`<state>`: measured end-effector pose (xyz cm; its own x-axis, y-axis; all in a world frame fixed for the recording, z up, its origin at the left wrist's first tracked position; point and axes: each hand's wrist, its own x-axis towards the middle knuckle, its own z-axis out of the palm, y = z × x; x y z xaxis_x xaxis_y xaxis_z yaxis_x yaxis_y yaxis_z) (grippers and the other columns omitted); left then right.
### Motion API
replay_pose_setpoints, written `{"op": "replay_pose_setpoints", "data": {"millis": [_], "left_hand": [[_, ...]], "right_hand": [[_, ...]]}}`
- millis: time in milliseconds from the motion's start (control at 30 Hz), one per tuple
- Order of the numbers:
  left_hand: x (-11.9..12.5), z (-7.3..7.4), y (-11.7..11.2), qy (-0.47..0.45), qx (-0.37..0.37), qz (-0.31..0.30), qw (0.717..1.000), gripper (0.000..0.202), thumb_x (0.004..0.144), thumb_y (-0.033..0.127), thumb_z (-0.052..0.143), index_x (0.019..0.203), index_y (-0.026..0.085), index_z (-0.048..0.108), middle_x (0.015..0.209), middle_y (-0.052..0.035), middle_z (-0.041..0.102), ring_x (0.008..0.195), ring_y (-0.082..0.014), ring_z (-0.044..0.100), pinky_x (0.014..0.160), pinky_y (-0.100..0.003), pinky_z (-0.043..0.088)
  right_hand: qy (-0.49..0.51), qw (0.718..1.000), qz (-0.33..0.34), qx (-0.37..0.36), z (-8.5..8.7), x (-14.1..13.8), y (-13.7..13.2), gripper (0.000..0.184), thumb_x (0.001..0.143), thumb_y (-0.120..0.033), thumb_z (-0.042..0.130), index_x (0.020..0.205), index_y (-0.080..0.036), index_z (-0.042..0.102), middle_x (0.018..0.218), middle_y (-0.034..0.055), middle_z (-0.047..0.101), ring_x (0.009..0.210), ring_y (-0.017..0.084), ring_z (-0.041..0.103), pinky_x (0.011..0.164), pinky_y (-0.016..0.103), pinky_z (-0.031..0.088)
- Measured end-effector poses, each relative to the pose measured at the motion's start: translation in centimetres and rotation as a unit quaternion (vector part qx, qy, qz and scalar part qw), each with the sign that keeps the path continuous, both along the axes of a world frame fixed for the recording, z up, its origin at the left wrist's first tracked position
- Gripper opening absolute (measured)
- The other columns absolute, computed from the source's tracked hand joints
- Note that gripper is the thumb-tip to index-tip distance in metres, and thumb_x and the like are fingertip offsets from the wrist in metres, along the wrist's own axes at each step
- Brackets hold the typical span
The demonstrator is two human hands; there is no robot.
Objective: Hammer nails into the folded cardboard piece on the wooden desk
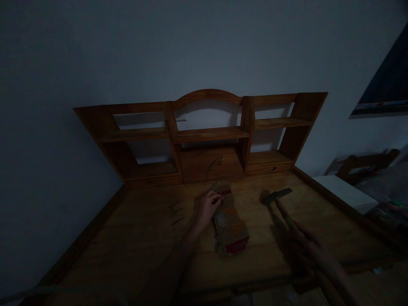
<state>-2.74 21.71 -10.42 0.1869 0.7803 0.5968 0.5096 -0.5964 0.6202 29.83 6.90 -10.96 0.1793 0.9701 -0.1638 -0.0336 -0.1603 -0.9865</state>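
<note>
A hammer (283, 212) is in my right hand (307, 246), whose fingers wrap round its wooden handle. The dark metal head is raised to the right of a flattened-looking cardboard box (231, 221) with red ends and an orange print. My left hand (208, 206) rests at the upper left part of the box. Its fingers are pinched together near the box's red far end; what they hold, if anything, is too dark and small to name. Several thin dark pieces that look like nails (177, 221) lie on the wooden desk top (143, 250) left of my left hand.
A wooden shelf unit (210, 135) stands along the desk's back against the wall. A thin curved dark line (214, 165) shows on its middle lower panel. Beyond the right desk edge are a white surface (344, 191) and a wooden chair back (366, 165).
</note>
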Motion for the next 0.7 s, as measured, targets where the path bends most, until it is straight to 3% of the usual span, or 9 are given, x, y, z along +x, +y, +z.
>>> {"op": "replay_pose_setpoints", "data": {"millis": [167,333,533,700], "left_hand": [[0.0,-0.2,0.0,-0.005,-0.008,-0.003,1.000,0.014,0.085,0.021,0.058,0.090,0.017,0.071,0.092,-0.0029,0.062,0.084,-0.0105,0.058,0.073,-0.019,0.045],[0.0,-0.5,0.1,-0.011,-0.005,-0.007,1.000,0.015,0.085,0.022,0.058,0.092,0.018,0.071,0.092,-0.0022,0.062,0.083,-0.0100,0.059,0.072,-0.019,0.046],[0.0,-0.7,0.2,-0.029,-0.010,0.004,1.000,0.013,0.083,0.021,0.060,0.087,0.016,0.072,0.088,-0.0026,0.063,0.080,-0.0102,0.059,0.070,-0.019,0.046],[-0.1,-0.6,0.0,-0.024,0.001,0.009,1.000,0.015,0.085,0.025,0.060,0.087,0.018,0.073,0.088,-0.0032,0.063,0.080,-0.0112,0.059,0.070,-0.021,0.045]], "right_hand": [[0.073,0.997,0.011,-0.008,-1.9,1.1,0.7,0.075,0.077,-0.053,0.065,0.137,-0.022,0.032,0.055,-0.0054,0.044,0.036,0.006,0.031,0.032,0.015,0.026],[0.094,0.995,0.015,-0.015,-1.9,1.1,0.5,0.077,0.074,-0.052,0.068,0.137,-0.025,0.033,0.055,-0.0060,0.043,0.034,0.006,0.028,0.030,0.015,0.026],[0.128,0.991,-0.004,-0.030,-3.1,1.5,0.8,0.087,0.063,-0.045,0.076,0.136,-0.022,0.035,0.051,-0.0065,0.044,0.032,0.004,0.027,0.030,0.013,0.023],[0.146,0.989,-0.006,-0.024,-3.0,1.4,0.9,0.079,0.064,-0.047,0.076,0.131,-0.027,0.039,0.049,-0.0083,0.040,0.032,0.004,0.024,0.028,0.013,0.024]]}}
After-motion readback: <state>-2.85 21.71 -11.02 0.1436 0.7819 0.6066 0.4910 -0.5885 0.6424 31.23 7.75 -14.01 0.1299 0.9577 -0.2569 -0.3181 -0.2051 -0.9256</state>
